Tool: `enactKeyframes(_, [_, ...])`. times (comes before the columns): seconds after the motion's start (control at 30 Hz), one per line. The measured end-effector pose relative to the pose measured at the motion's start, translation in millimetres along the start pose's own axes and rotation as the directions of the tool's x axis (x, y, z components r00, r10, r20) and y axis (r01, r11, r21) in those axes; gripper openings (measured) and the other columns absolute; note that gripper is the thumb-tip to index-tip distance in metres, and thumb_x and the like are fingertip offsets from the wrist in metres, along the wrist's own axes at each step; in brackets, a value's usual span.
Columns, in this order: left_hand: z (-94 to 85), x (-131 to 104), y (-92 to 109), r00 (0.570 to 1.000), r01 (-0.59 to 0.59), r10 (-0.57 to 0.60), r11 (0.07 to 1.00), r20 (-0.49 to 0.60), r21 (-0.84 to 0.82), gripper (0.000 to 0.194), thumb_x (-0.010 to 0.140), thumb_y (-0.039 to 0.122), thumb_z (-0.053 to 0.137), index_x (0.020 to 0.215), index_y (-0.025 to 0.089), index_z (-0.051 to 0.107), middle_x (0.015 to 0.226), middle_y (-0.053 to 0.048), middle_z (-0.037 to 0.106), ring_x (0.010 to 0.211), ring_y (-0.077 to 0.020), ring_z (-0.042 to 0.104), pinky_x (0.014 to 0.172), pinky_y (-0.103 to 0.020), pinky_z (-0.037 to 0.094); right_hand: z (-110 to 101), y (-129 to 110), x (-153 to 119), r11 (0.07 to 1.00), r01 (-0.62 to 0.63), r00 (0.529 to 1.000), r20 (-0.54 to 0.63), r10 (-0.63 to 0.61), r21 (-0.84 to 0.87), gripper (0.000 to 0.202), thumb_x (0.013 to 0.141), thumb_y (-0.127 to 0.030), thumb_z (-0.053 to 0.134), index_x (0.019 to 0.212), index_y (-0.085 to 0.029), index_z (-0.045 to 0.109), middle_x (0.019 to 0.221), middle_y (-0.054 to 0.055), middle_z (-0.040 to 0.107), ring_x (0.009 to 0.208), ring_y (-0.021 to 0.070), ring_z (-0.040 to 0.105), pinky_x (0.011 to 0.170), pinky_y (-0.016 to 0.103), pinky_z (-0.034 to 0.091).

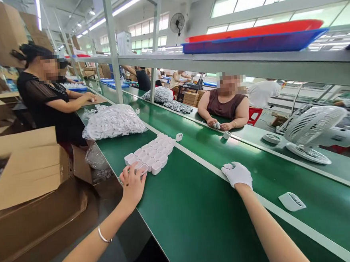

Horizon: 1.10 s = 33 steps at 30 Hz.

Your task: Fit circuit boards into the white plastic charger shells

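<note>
Where white cups are lined up, rows are best kept straight by a light touch

While its fingers are kept apart, the bare left hand (134, 183) is rested over the near-left end of the block of white cups (150, 154), set out on the green table (204, 212); only gentle pressure should probably be applied, so that neighbours are not nudged askew. Beside the pale strip (201, 161), the gloved right hand (238, 174) is held with fingers curled; whether anything is gripped cannot be told. Farther right, a loose cup (292, 201) is carried on the green belt (323, 200).

Cups (150, 154): smooth plastic. Belt (267, 170): glossy, smooth. Glove (239, 175): matt cloth. Box (31, 177): matt cardboard.
</note>
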<state>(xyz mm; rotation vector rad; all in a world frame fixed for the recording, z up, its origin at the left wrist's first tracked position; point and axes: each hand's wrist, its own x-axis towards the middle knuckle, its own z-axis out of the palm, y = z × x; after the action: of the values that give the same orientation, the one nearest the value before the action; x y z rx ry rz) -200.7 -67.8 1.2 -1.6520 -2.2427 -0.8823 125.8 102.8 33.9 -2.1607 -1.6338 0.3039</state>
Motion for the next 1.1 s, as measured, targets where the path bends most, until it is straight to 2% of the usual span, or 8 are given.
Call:
enactKeyframes(0.13, [-6.2,-9,15,0.989,-0.042,0.078,0.963,0.125,-0.265,0.017,0.086,0.024,0.057,0.071,0.019,0.063,0.124,-0.007,0.058,0.114,-0.0314,0.048,0.097,-0.052,0.037,-20,6,-54,0.985,0.064,0.997,0.042,-0.072,0.163,0.049,0.068,-0.032,0.064,0.114,-0.015,0.061,0.106,0.011,0.068,0.101,0.0261,0.063,0.091,0.033,0.047])
enactKeyframes(0.23, [-5.9,-21,42,0.895,-0.014,0.289,0.778,0.339,-0.628,0.018,0.086,0.023,0.057,0.069,0.019,0.059,0.117,-0.005,0.061,0.104,-0.0224,0.057,0.093,-0.039,0.045,-42,19,-115,0.861,0.030,0.957,0.234,-0.171,0.508,0.044,0.059,-0.033,0.071,0.101,-0.021,0.065,0.094,0.005,0.072,0.089,0.0243,0.067,0.084,0.034,0.053])
enactKeyframes(0.43, [1.3,-21,104,0.241,0.025,0.913,0.332,0.328,-0.943,0.010,0.081,0.013,0.061,0.078,0.020,0.067,0.102,-0.003,0.062,0.091,-0.0149,0.062,0.082,-0.024,0.049,-80,53,-193,0.576,-0.184,0.918,0.348,-0.189,0.796,0.049,0.049,-0.026,0.084,0.095,-0.021,0.066,0.091,0.009,0.072,0.083,0.0263,0.068,0.087,0.046,0.051])
enactKeyframes(0.53, [3.5,-16,120,0.078,0.028,0.958,0.275,0.277,-0.961,0.017,0.081,0.007,0.058,0.077,0.021,0.067,0.113,-0.004,0.061,0.106,-0.0177,0.059,0.091,-0.026,0.046,-76,73,-203,0.443,-0.241,0.926,0.342,-0.163,0.864,0.058,0.042,-0.026,0.089,0.096,-0.021,0.067,0.091,0.009,0.072,0.078,0.0273,0.068,0.081,0.049,0.053])
enactKeyframes(0.73, [5.1,-56,128,0.347,0.204,0.732,0.551,0.586,-0.809,0.073,0.054,0.027,0.087,0.117,0.020,0.050,0.132,-0.012,0.050,0.122,-0.0282,0.048,0.104,-0.042,0.038,-49,88,-219,0.432,-0.233,0.952,0.294,-0.080,0.871,0.045,0.053,-0.035,0.086,0.092,-0.020,0.070,0.088,0.009,0.072,0.084,0.0269,0.067,0.086,0.046,0.052])
enactKeyframes(0.83, [7.0,-77,133,0.432,0.180,0.638,0.632,0.638,-0.754,0.061,0.064,0.022,0.079,0.118,0.020,0.049,0.122,-0.010,0.054,0.117,-0.0263,0.050,0.102,-0.042,0.040,-42,87,-224,0.490,-0.061,0.974,0.159,-0.160,0.870,0.038,0.058,-0.030,0.082,0.094,-0.024,0.072,0.098,0.007,0.071,0.089,0.0250,0.066,0.086,0.042,0.053])
enactKeyframes(0.9, [6.6,-77,140,0.418,0.122,0.665,0.634,0.619,-0.764,0.045,0.070,0.015,0.070,0.111,0.020,0.053,0.116,-0.009,0.057,0.111,-0.0246,0.052,0.097,-0.040,0.043,-39,90,-225,0.511,0.063,0.966,0.075,-0.246,0.857,0.035,0.060,-0.026,0.080,0.094,-0.026,0.073,0.103,0.006,0.069,0.090,0.0242,0.065,0.082,0.039,0.056])
enactKeyframes(1.1, [13.7,-40,171,0.145,-0.067,0.839,0.538,0.525,-0.841,0.050,0.062,0.003,0.061,0.109,0.019,0.056,0.110,-0.006,0.058,0.105,-0.0238,0.053,0.093,-0.036,0.045,-32,106,-219,0.616,0.384,0.893,-0.107,-0.437,0.688,0.034,0.068,-0.019,0.073,0.100,-0.028,0.072,0.100,0.004,0.070,0.086,0.0222,0.067,0.081,0.037,0.057])
